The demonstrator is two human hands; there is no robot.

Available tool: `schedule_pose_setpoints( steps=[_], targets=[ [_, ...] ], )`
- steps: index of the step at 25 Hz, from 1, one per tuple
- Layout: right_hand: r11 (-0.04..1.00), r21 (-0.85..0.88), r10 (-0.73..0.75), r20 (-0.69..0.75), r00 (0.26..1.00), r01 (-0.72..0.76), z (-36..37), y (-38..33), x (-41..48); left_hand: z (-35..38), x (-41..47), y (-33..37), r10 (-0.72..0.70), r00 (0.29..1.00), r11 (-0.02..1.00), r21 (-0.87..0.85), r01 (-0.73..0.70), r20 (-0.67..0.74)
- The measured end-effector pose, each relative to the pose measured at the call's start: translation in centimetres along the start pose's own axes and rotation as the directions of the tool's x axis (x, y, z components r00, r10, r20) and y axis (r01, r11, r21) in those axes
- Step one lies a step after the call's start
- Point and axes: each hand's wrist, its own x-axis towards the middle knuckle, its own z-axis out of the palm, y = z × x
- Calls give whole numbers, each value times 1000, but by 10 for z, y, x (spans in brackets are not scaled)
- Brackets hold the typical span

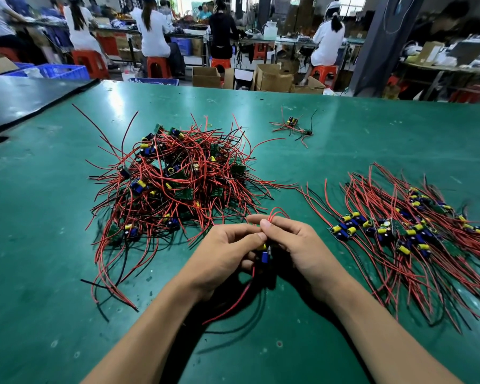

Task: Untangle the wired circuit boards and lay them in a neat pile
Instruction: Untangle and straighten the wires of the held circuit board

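Observation:
A tangled heap of circuit boards (175, 178) with red and black wires lies on the green table (39, 245), left of centre. At the right, a sorted pile of boards (405, 231) lies in a row with wires fanned out. My left hand (227, 250) and my right hand (294, 242) meet in front of me and together pinch one wired board (264, 254) above the table. Its red wires loop up over my fingertips, and a red and a black wire hang down between my wrists.
A small separate cluster of boards (293, 126) lies at the far middle of the table. A dark panel (25, 98) adjoins the table at the far left. Beyond the far edge stand cardboard boxes (272, 77), red stools and several seated people.

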Motion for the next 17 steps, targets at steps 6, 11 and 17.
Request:
schedule_pose_setpoints(
  steps=[6, 11, 17],
  targets=[
    [999, -24, 40, 46, 998, -39, 3, 0, -3, 6, -2, 0, 27, 1000, 994, 101, -27, 3],
    [973, -229, 53, 90, 995, -31, 0, -3, -6, 6, -4, 2, 73, 997, 984, 161, -74, 15],
    [921, -388, -10, 56, 998, 31, -6, -4, 0, 6, -1, -2, 24, 999, 983, 183, -17, -34]
  ],
)
